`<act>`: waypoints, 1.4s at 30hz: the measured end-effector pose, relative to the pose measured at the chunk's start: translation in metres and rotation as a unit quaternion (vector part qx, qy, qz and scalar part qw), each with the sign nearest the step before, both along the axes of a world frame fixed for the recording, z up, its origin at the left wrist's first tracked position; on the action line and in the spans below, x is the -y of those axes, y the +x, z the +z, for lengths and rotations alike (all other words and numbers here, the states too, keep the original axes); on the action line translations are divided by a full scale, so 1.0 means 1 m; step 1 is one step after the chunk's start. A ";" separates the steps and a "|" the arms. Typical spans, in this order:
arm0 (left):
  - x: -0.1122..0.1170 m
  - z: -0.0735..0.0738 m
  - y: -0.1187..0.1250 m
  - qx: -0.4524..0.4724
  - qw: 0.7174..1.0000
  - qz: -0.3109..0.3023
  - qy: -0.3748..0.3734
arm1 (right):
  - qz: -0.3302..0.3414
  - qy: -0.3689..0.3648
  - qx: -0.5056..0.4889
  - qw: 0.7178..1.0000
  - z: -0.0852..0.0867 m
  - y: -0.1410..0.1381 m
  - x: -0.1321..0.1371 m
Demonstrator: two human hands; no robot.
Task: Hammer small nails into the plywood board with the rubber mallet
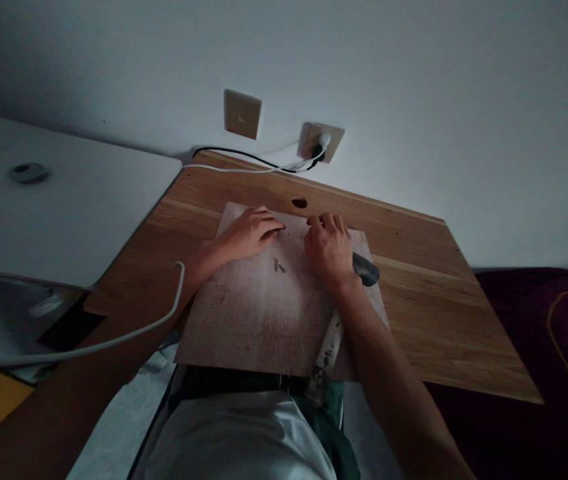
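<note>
I can read no lettering; on the square beige wall plate [243, 114] left of the beige plugged-in socket [335, 138], a small mark [242, 119] is illegible.

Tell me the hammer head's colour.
Dark grey, nearly black; the hammer head shows best in the head view, the only one.

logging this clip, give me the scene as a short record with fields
left hand: over the board, grip unclear
right hand: over the board, fingers curled, contents hidden
hammer: on the board, partly hidden by the right forearm
small metal piece: on the board
surface: wooden table beneath the board
wall: socket with plugs inserted
</note>
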State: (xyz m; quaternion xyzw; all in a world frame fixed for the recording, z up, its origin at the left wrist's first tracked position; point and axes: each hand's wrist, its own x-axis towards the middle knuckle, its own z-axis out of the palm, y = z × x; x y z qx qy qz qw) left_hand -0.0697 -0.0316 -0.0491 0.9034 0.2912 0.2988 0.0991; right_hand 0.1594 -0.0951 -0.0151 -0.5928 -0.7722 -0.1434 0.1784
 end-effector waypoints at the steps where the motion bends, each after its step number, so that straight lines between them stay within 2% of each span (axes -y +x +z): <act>1: 0.000 0.000 0.000 0.000 1.000 -0.001 -0.001 | -0.017 0.005 0.011 1.000 -0.002 0.001 0.000; 5: -0.001 -0.001 0.000 -0.004 1.000 0.000 0.003 | -0.056 -0.016 0.029 0.998 -0.011 0.004 -0.002; 11: -0.001 -0.002 0.000 -0.002 1.000 -0.002 0.010 | -0.053 -0.040 0.022 0.998 -0.017 0.004 -0.008; 25: -0.001 -0.004 0.000 -0.007 1.000 -0.004 0.027 | -0.024 -0.064 -0.003 0.998 -0.010 0.005 -0.007; 42: 0.001 -0.001 0.001 -0.006 0.999 -0.005 0.033 | -0.027 -0.102 -0.025 0.994 -0.005 0.004 -0.002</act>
